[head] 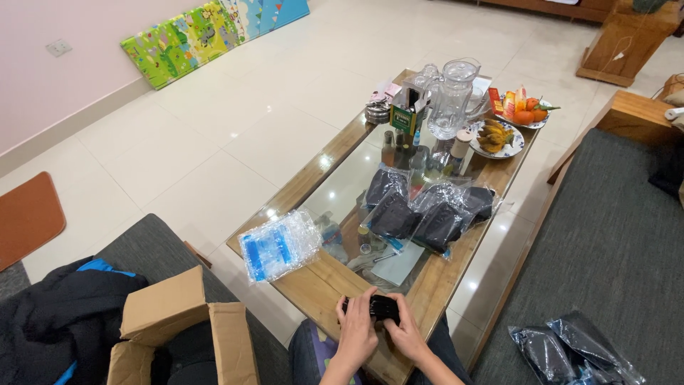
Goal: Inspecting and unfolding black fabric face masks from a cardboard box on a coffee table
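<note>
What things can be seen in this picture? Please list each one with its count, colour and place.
small black item: one, black, held in both hands at the near table edge
table: one, wood frame with glass top, centre
bagged black items: several, black in clear plastic, on the glass
bubble wrap: one bundle, clear over blue, near left corner of the table
jug: one, clear, far end of the table
fruit plates: two, yellow and orange fruit, far right of the table
cardboard box: one, brown, open, on the left seat
dark bags: two, black, on the right seat
play mat: one, multicoloured, against the wall
left hand: one, on the item
right hand: one, on the item
</note>
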